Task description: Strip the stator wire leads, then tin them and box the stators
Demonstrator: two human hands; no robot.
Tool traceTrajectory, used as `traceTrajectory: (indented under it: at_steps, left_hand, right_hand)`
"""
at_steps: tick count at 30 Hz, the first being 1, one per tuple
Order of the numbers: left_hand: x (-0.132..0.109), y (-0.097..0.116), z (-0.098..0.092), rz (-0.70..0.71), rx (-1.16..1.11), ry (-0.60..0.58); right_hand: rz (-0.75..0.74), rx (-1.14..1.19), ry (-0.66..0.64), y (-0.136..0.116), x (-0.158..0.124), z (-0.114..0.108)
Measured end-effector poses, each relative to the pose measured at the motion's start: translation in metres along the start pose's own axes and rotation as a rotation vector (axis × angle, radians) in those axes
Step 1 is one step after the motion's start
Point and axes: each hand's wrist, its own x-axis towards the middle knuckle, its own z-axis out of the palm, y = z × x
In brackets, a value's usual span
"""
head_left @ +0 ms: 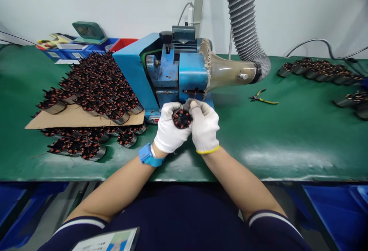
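Note:
Both hands wear white gloves and meet in front of the blue machine (194, 70). My left hand (169, 128) is closed around a motor stator (182, 119), a round black part with copper windings facing me. Against the stator's upper right, the fingers of my right hand (204, 124) are pinched together. A thin copper wire (195, 94) rises from those fingertips toward the slot in the machine's front. The glove hides where the wire joins the stator.
Stacked stators (97, 78) fill the left side, some on a cardboard sheet (71, 118). Cutting pliers (263, 98) lie right of the machine. More stators (322, 70) stand at the far right. A grey duct (244, 17) drops to the machine's clear nozzle (230, 75). Bins (94, 47) stand behind.

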Motion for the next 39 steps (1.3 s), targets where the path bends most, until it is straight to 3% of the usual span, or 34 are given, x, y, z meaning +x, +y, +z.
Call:
traceTrajectory:
  at_steps: [5, 8, 11, 14, 19, 25, 29, 31, 33, 36, 39]
  left_hand:
    - [-0.016, 0.015, -0.007, -0.217, -0.218, -0.177]
    - [-0.011, 0.025, -0.009, -0.431, -0.350, -0.295]
    - [-0.003, 0.032, -0.016, -0.732, -0.694, -0.448]
    - [0.002, 0.035, -0.023, -0.921, -1.016, -0.524]
    - [0.003, 0.034, -0.027, -0.904, -1.180, -0.577]
    - [-0.001, 0.037, -0.031, -0.915, -1.140, -0.617]
    - [-0.002, 0.041, -0.031, -0.862, -1.131, -0.618]
    - [-0.001, 0.041, -0.028, -0.840, -1.065, -0.615]
    - [0.000, 0.039, -0.025, -0.819, -0.919, -0.617]
    - [-0.003, 0.034, -0.019, -0.729, -0.649, -0.584]
    - [-0.012, 0.026, -0.012, -0.439, -0.421, -0.420]
  right_hand:
    - [-0.158, -0.182, -0.171, -0.005, -0.033, -0.040]
    - [-0.404, -0.407, -0.335, -0.001, -0.036, -0.059]
    - [-0.630, -0.691, -0.343, 0.004, -0.031, -0.068]
    - [-0.674, -0.823, -0.328, 0.005, -0.026, -0.070]
    - [-0.809, -0.803, -0.332, -0.001, -0.023, -0.071]
    - [-0.865, -1.004, -0.238, -0.005, -0.023, -0.073]
    - [-0.887, -1.049, -0.240, -0.010, -0.024, -0.076]
    - [-0.871, -1.026, -0.248, -0.011, -0.027, -0.075]
    - [-0.762, -0.906, -0.211, -0.013, -0.031, -0.074]
    - [-0.338, -0.482, -0.156, -0.016, -0.027, -0.077]
    - [-0.011, 0.051, -0.027, -0.018, -0.012, -0.092]
